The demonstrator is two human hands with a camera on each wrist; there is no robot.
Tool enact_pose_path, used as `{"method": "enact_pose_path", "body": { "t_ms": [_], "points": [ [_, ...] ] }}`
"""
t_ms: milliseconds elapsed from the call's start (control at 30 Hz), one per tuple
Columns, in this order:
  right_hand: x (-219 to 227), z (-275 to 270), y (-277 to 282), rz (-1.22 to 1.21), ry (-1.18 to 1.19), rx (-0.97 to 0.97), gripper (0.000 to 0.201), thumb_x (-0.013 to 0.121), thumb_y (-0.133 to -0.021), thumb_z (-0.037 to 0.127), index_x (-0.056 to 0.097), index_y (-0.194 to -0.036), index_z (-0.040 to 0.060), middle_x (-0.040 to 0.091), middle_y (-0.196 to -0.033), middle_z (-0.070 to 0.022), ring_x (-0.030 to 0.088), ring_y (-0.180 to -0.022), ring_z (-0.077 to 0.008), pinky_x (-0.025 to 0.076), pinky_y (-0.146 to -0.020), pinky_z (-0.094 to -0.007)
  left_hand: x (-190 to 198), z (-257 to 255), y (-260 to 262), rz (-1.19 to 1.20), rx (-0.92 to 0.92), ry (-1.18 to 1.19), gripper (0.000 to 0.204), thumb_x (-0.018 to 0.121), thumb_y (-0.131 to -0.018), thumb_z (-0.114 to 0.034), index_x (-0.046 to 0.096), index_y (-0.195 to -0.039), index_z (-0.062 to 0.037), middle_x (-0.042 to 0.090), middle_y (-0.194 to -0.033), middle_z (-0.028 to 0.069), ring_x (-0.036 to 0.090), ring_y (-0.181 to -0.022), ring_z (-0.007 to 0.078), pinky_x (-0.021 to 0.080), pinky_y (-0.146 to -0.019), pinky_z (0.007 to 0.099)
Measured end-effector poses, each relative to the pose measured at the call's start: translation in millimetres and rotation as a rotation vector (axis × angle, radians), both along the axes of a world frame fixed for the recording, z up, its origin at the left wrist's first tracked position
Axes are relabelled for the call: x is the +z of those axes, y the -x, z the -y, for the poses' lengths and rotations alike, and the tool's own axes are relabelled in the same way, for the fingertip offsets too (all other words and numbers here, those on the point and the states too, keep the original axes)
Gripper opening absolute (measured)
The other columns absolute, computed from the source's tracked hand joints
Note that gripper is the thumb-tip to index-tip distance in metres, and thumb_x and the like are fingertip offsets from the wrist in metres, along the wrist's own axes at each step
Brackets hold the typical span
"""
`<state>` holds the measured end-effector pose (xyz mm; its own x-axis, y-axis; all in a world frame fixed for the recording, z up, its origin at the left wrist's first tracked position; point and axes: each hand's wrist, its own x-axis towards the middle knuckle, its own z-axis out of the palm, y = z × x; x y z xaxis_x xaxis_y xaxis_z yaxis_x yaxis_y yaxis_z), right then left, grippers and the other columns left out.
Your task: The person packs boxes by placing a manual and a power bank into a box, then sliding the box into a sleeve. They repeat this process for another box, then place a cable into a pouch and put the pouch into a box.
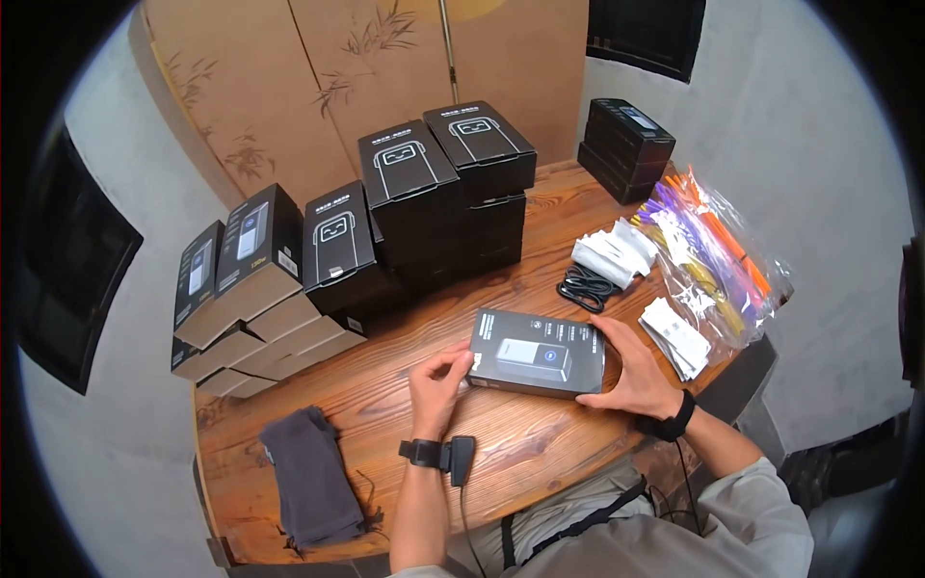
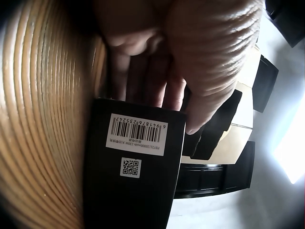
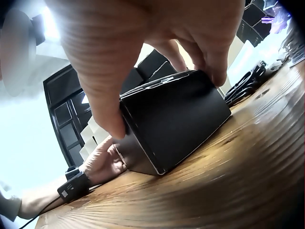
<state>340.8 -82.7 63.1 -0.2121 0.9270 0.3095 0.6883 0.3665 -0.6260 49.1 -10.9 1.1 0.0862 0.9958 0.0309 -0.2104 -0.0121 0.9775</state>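
A black power bank box (image 1: 525, 354), printed with a silver device, lies over the wooden table in front of the person. The right hand (image 1: 638, 374) grips its right end, thumb on the near side and fingers on the far side. At the opposite end the left hand (image 1: 438, 390) pinches the corner. The left wrist view shows a white barcode label (image 2: 137, 134) and a small QR sticker on the box's end, the fingers partly hidden behind it. Close to the table, the box's black end panel (image 3: 178, 114) shows under the right hand in the right wrist view.
Stacked black boxes (image 1: 409, 169) stand at the back, brown-sided ones (image 1: 255, 241) at left. A dark cloth (image 1: 313, 477) lies front left. At right are a black cable (image 1: 588, 286), white packets (image 1: 617, 252), white cards (image 1: 674, 337), bagged coloured strips (image 1: 723, 260) and dark boxes (image 1: 626, 144).
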Motion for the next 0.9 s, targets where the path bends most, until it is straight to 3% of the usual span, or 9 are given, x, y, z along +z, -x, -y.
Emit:
{"method": "enact_pose_path", "body": {
  "t_ms": [200, 333, 600, 833, 900],
  "points": [
    [1.5, -9.6, 0.6, 0.094, -0.086, 0.08, 0.089, 0.084, -0.059, 0.033, 0.046, -0.131, -0.0034, 0.052, -0.126, -0.0211, 0.048, -0.119, -0.0385, 0.04, -0.103, -0.044, 5.2, 4.5, -3.5, -0.018, -0.052, 0.014, 0.014, 0.073, -0.085, -0.005, 0.072, -0.097, 0.003, 0.07, -0.104, 0.0108, 0.063, -0.091, 0.012, 0.049, -0.083, 0.0244],
    [-0.7, -12.3, 0.4, 0.082, -0.042, 0.104, 0.092, 0.084, -0.059, 0.033, 0.044, -0.134, -0.0019, 0.048, -0.131, -0.0217, 0.046, -0.121, -0.0397, 0.039, -0.104, -0.0443, 2.1, 3.2, -1.3, -0.047, -0.067, 0.034, 0.012, 0.072, -0.086, -0.004, 0.07, -0.095, 0.0031, 0.07, -0.095, 0.0071, 0.062, -0.084, 0.009, 0.049, -0.078, 0.0219],
    [-10.5, -4.0, 9.2, 0.072, -0.026, 0.089, 0.102, 0.086, -0.06, 0.033, 0.035, -0.143, 0.003, 0.036, -0.14, -0.0252, 0.042, -0.125, -0.0412, 0.037, -0.107, -0.0444, -15.0, -2.9, 1.0, 0.088, 0.09, 0.05, 0.01, 0.065, -0.092, -0.009, 0.065, -0.091, 0.0015, 0.068, -0.087, 0.0049, 0.06, -0.077, 0.007, 0.046, -0.07, 0.0198],
    [-5.1, 5.6, 3.6, 0.0, -0.001, 0.054, 0.097, 0.087, -0.061, 0.032, 0.04, -0.139, 0.0013, 0.042, -0.133, -0.0224, 0.047, -0.122, -0.0386, 0.04, -0.104, -0.0421, -13.5, -4.4, 3.2, 0.119, 0.213, 0.006, 0.013, 0.059, -0.097, -0.013, 0.059, -0.089, -0.0029, 0.065, -0.082, 0.002, 0.056, -0.071, 0.0058, 0.045, -0.067, 0.0197],
    [4.2, 13.1, -4.3, 0.016, 0.02, 0.051, 0.095, 0.087, -0.06, 0.032, 0.042, -0.137, 0.0007, 0.045, -0.13, -0.0209, 0.049, -0.119, -0.0371, 0.041, -0.102, -0.0415, -9.5, -6.6, 6.0, 0.133, 0.287, -0.02, 0.017, 0.059, -0.097, -0.017, 0.056, -0.084, -0.0069, 0.06, -0.076, -0.0016, 0.05, -0.063, 0.0039, 0.042, -0.058, 0.02]
  ]
}}
